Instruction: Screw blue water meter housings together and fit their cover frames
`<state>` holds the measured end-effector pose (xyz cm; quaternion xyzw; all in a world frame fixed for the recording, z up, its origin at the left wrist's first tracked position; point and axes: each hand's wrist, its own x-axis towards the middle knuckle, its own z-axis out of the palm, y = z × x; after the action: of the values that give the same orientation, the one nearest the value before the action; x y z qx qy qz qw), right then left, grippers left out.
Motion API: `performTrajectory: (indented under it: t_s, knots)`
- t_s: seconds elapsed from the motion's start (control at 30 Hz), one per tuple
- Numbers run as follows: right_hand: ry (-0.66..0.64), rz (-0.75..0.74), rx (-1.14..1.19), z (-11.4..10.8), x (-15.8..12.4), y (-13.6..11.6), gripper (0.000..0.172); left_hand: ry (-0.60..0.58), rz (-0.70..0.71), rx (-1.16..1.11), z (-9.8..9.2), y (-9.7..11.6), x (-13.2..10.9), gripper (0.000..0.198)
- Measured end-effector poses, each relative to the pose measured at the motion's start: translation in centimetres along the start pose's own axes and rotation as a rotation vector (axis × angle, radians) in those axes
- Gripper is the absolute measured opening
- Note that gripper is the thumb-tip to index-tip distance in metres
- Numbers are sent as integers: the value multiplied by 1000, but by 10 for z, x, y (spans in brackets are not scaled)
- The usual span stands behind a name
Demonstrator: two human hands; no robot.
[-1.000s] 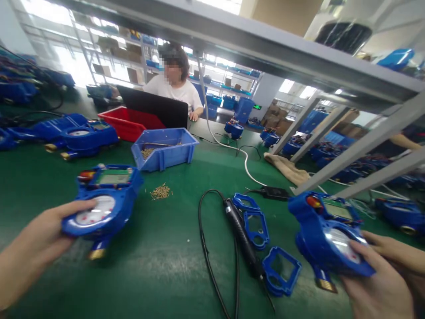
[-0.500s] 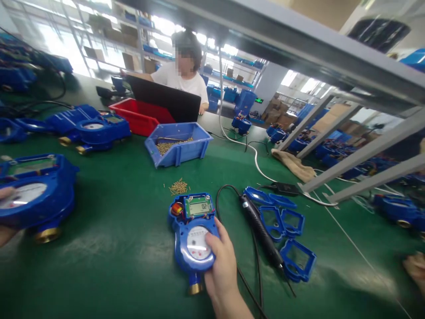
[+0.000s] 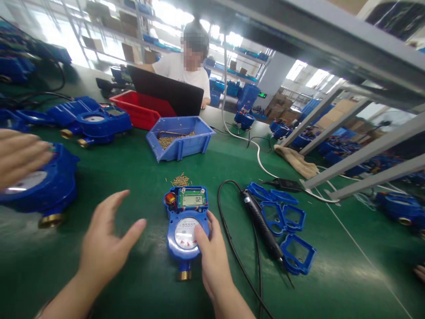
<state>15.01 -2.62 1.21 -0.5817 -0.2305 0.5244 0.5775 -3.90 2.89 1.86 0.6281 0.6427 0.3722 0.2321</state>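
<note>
- My right hand (image 3: 214,259) grips the blue water meter (image 3: 186,223) at lower centre of the frame, with the thumb on its dial. The meter lies flat on the green table (image 3: 139,168).
- My left hand (image 3: 104,246) hovers with fingers spread, holding nothing, just left of it.
- At the left edge, another person's hand (image 3: 20,155) rests on a second meter (image 3: 43,190).
- A black screwdriver (image 3: 262,228) lies to the right.

Bare left hand (image 3: 102,248) and right hand (image 3: 214,261), forearms uncovered.
</note>
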Motion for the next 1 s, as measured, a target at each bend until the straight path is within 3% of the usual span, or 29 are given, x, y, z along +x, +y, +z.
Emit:
performTrajectory:
  t_s: [0.07,0.1,0.17,0.23,0.37,0.43,0.5,0.6,0.67,0.87,0.93,1.0]
  knots:
    - [44,-86,-118,-15,0,-12,62,-242,-4,-154,28,20,8,77]
    - [110,-165,-207,-28,1,-21,60,-282,-2,-202,38,30,14,83]
    - [313,-341,-407,-65,6,-41,57,-398,-3,-243,51,45,24,82]
    - [542,-386,-517,-114,11,-61,56,-473,-5,-259,55,54,32,74]
    - [897,-193,-748,-209,16,-80,54,-548,-25,-261,51,55,33,69]
    - [952,-67,-837,-240,17,-75,48,-581,-61,-269,48,52,28,70]
    - [943,25,-881,-257,18,-65,36,-605,-91,-273,46,51,22,71]
    - [904,63,-902,-262,18,-53,23,-600,-68,-247,47,47,15,75]
    - [926,22,-909,-254,14,-51,24,-562,-18,-216,48,43,13,78]
    - [1033,-282,-853,-194,-12,-61,50,-428,130,-136,52,36,4,75]
    - [950,-353,-787,-167,-19,-64,52,-263,238,-25,48,43,-2,70]
    - [739,-375,-646,-140,-24,-66,52,-111,429,40,43,55,-11,63]
